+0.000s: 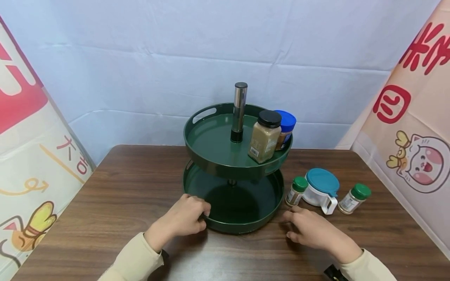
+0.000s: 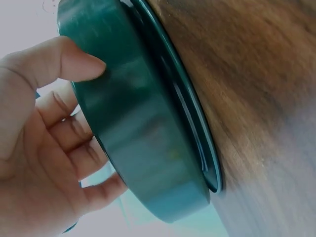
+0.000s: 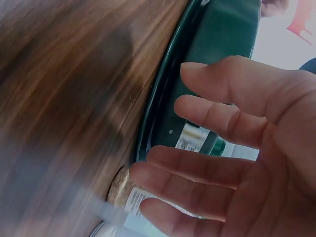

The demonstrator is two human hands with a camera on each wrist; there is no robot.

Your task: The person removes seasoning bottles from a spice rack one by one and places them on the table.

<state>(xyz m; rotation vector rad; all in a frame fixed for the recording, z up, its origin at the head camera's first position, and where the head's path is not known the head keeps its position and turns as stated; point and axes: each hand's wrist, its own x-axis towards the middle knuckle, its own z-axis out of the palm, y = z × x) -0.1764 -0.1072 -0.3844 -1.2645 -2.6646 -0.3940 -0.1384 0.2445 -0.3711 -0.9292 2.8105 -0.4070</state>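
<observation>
A dark green two-tier round rack [image 1: 242,229] stands on the table around a metal post. At its front left, my left hand [image 1: 186,214] grips the lower tray's rim. The left wrist view shows the thumb [image 2: 81,66] on the outer wall and the fingers bent over the edge. Beside the lower tray's right side, my right hand [image 1: 313,228] hovers with loosely spread fingers, holding nothing. Just beyond its fingertips is a small green-lidded spice bottle [image 1: 295,192]. On the upper tray stand a square black-lidded jar [image 1: 263,141] of tan powder and a blue-lidded jar [image 1: 286,121].
Right of the rack sit a white handled canister [image 1: 314,196] with a teal lid and a second green-lidded spice bottle [image 1: 351,201]. A pale cloth [image 1: 158,78] hangs behind the wooden table [image 1: 147,175]. Printed banners [image 1: 415,152] flank both sides.
</observation>
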